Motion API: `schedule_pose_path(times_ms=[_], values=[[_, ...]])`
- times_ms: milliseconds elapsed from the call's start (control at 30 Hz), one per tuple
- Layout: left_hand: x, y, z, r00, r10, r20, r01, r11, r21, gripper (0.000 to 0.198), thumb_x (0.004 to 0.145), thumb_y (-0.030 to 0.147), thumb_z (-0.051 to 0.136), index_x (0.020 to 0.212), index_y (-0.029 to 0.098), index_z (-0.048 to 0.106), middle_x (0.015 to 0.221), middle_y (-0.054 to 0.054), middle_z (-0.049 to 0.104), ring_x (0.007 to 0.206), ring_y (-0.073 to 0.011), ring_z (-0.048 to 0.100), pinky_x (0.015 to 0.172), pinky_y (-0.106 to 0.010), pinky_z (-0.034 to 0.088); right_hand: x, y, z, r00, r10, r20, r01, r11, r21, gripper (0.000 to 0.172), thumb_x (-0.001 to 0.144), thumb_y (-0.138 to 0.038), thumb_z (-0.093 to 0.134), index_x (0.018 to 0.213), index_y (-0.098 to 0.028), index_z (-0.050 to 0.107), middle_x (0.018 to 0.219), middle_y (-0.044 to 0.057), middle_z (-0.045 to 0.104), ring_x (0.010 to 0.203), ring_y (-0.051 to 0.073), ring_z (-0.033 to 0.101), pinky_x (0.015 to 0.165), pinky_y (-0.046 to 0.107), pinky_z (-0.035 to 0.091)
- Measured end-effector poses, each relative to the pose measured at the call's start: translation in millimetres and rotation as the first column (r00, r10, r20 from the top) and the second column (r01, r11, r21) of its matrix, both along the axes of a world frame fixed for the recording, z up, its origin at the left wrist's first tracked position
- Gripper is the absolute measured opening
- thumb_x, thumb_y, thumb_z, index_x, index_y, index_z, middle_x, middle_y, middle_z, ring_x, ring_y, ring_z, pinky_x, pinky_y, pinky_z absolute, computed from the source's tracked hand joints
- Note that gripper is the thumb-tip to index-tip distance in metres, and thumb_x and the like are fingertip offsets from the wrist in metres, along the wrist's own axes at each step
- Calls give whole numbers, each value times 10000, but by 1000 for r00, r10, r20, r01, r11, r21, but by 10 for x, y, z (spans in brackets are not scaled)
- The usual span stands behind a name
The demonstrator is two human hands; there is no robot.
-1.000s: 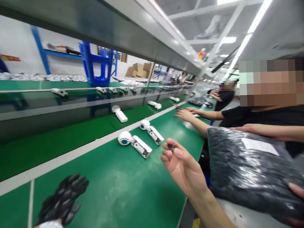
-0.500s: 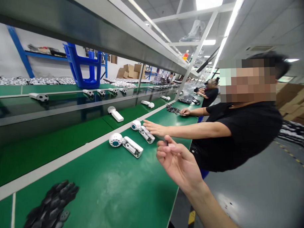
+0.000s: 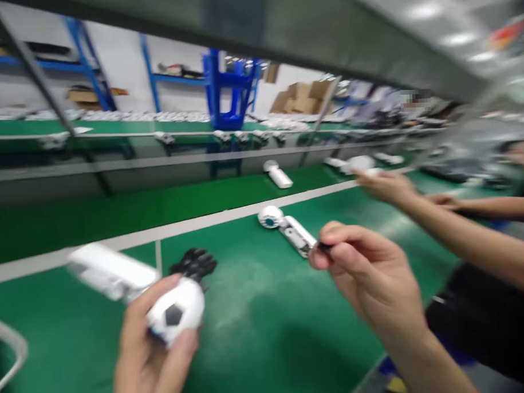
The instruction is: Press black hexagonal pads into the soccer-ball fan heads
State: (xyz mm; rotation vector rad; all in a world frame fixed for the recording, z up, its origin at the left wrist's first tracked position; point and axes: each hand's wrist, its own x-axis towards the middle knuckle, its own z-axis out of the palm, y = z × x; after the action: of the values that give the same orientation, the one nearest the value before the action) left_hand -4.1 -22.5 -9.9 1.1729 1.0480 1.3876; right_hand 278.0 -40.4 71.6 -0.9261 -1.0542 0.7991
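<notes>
My left hand [image 3: 149,344] grips a white handheld fan [image 3: 131,287] by its round football-patterned head, the handle pointing up and left. My right hand [image 3: 368,273] is raised over the green bench, its fingers pinched on a small black part [image 3: 325,247]. Just beyond that pinch lies another white fan [image 3: 286,225] with an open handle. A pile of small black parts [image 3: 194,263] rests on the bench behind the held fan. The picture is smeared by motion.
A co-worker's arms [image 3: 417,202] reach over the green bench [image 3: 258,323] from the right, one hand at a white fan. More fans [image 3: 278,176] ride the green conveyor behind a white rail. A blue stool [image 3: 230,88] and cardboard boxes stand at the back.
The view swung left and down. My left hand came up holding a white fan. My right hand stayed pinched on the small black part. The co-worker's hand moved farther right.
</notes>
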Motion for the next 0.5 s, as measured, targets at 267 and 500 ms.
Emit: schedule_pose_path(times_ms=[267, 500], values=[[21, 159, 146, 932, -193, 306, 205, 979, -7, 661, 1043, 418, 747, 1591, 380, 379, 1083, -50, 736, 790, -186, 703, 610, -288, 641, -610, 456, -39, 591, 19, 807, -369, 895, 249, 330, 1023, -89, 746, 1263, -299, 830, 1045, -8, 822, 862, 112, 796, 818, 152, 656], [-67, 64, 121, 973, -206, 105, 210, 977, -32, 596, 1106, 494, 621, 1656, 441, 397, 1109, -34, 707, 856, -174, 637, 771, -287, 597, -544, -14, -483, 476, -128, 870, -312, 900, 303, 476, 1123, -168, 545, 1547, -324, 694, 1262, 56, 847, 1323, 293, 752, 1196, 447, 597]])
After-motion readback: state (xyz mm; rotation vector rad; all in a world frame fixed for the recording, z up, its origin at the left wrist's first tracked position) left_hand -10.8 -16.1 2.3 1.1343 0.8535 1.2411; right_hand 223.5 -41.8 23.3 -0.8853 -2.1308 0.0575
